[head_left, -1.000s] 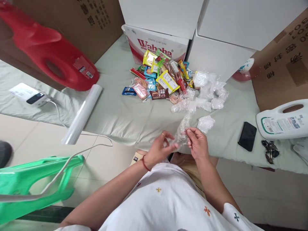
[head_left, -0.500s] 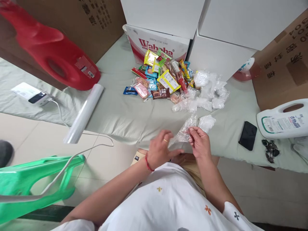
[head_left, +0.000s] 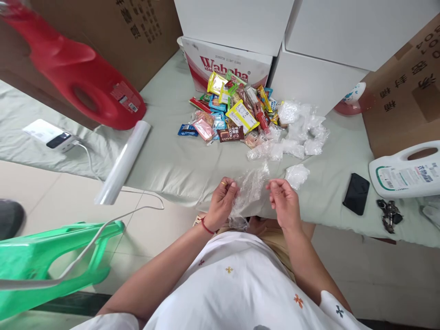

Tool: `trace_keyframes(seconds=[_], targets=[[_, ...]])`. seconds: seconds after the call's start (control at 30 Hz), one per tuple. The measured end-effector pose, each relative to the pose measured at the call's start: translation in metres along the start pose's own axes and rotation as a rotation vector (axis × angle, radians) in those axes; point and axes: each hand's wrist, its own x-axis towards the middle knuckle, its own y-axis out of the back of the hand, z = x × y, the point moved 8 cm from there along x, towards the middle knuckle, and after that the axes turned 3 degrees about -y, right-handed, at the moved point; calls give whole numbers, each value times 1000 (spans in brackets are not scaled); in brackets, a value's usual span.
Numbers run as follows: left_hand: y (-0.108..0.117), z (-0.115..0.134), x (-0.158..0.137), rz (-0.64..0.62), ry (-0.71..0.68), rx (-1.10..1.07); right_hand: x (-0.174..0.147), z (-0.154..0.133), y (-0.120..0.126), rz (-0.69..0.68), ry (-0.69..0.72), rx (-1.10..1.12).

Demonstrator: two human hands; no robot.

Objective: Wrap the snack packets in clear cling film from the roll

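Crumpled, see-through plastic wrap (head_left: 250,188) hangs between the person's two hands, over the near edge of a pale green cloth (head_left: 172,169). Its bottom end droops past that edge, by the tan trousers (head_left: 275,240). The left hand (head_left: 220,203), with a red string bracelet (head_left: 207,227), pinches one side of the wrap between thumb and fingers. The right hand (head_left: 284,204) has its thumb and fingertips close together by the other side; the film is so thin that I cannot tell if they hold it.

Below the cloth, on the left, is a shiny green plastic stool (head_left: 24,256). A fat, shiny roll of clear film (head_left: 123,162) pokes out over the near edge, left of the hands. Near the right end of that edge lie dark metal keys (head_left: 390,215), a flat black phone (head_left: 356,193) and a white plastic jug (head_left: 405,176).

Just past the right hand sits a small whitish wad of plastic (head_left: 297,176). Farther back, a heap of crumpled clear bundles (head_left: 302,130) touches a big pile of bright little snack packets (head_left: 242,117). Toward the far edge, behind the pile, stands a white cardboard box with big red letters (head_left: 223,58), with plain white boxes (head_left: 233,23) around it.
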Motion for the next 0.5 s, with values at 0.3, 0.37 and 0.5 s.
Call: trace_keyframes(seconds=[0.3,0.37,0.5], targets=[[9,-9,-3,76,120,-238,21,35,-14,-58,-93,33],[30,-14,2,219,165,-288,25,39,2,-31,-124,106],[67,-21,9,435,176,-354,26,44,48,71,-114,95]])
